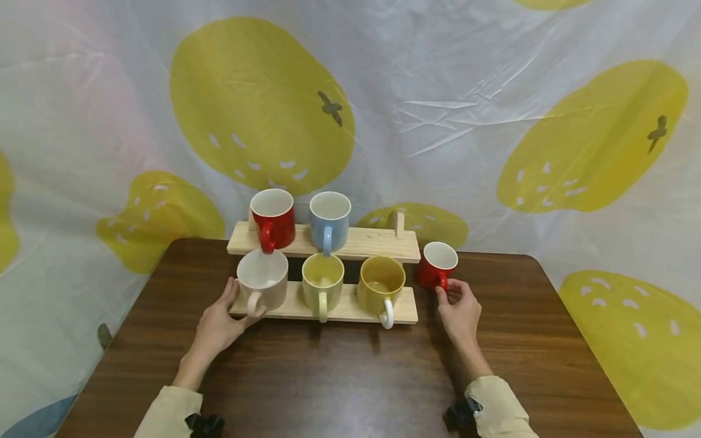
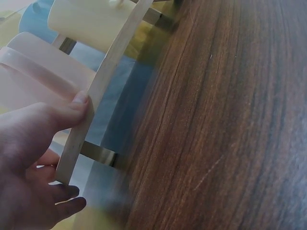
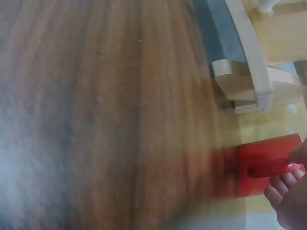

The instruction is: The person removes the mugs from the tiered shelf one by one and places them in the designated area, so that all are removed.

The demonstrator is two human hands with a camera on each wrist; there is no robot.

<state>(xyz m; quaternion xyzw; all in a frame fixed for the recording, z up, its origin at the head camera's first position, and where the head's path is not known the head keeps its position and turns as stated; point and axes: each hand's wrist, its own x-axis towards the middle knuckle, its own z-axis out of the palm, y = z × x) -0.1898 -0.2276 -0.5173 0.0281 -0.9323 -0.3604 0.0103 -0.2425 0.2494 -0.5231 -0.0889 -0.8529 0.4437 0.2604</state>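
Note:
At the left end of a two-tier wooden mug rack [image 1: 350, 311], my left hand [image 1: 216, 322] grips the lower plank, beside a pale pinkish-white mug [image 1: 276, 293]. The left wrist view shows the thumb [image 2: 72, 112] on the plank's front edge and fingertips around its end. To the right of the rack, my right hand [image 1: 461, 309] pinches the handle of a red mug [image 1: 427, 274] with a white inside. That mug is upright on the table, its handle towards me. In the right wrist view, fingers [image 3: 283, 187] are at the handle, with part of the hand out of frame.
On the upper tier stand another red mug [image 1: 283, 228] and a light blue mug [image 1: 338, 231]. The lower tier also bears a pale yellow-green mug [image 1: 312, 295] and a mustard mug [image 1: 372, 301] with a white handle. Behind the dark wooden table [image 1: 350, 377] hangs a fruit-patterned cloth [image 1: 427, 79].

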